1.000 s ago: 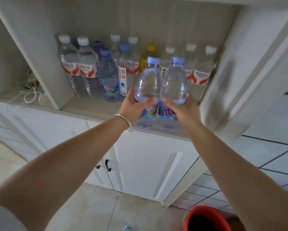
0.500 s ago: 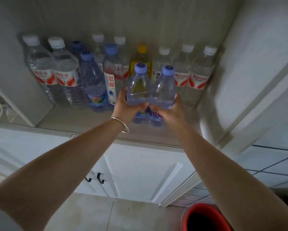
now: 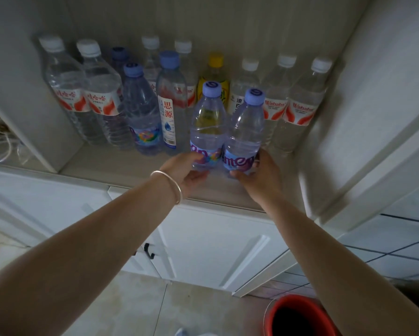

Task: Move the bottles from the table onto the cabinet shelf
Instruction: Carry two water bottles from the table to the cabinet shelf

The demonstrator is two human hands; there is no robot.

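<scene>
Two clear bottles with lilac caps stand side by side on the cabinet shelf (image 3: 101,166), in front of the back row. My left hand (image 3: 185,169) curls around the base of the left lilac-capped bottle (image 3: 208,122). My right hand (image 3: 259,175) holds the base of the right lilac-capped bottle (image 3: 246,128). Both bottles are upright and touch each other. Behind them stand several water bottles with white caps and red labels, several blue-capped ones, and a yellow-capped bottle (image 3: 214,76).
A white divider (image 3: 22,117) bounds the shelf on the left, with a coiled white cord (image 3: 2,146) beyond it. The cabinet's right wall (image 3: 349,117) stands close to the bottles. White doors with black handles (image 3: 149,251) lie below. A red bucket (image 3: 298,316) sits on the floor.
Both hands have carried the two lilac-capped bottles deeper onto the shelf and slid down from the bottles' middles to their bases. The camera has moved closer.
</scene>
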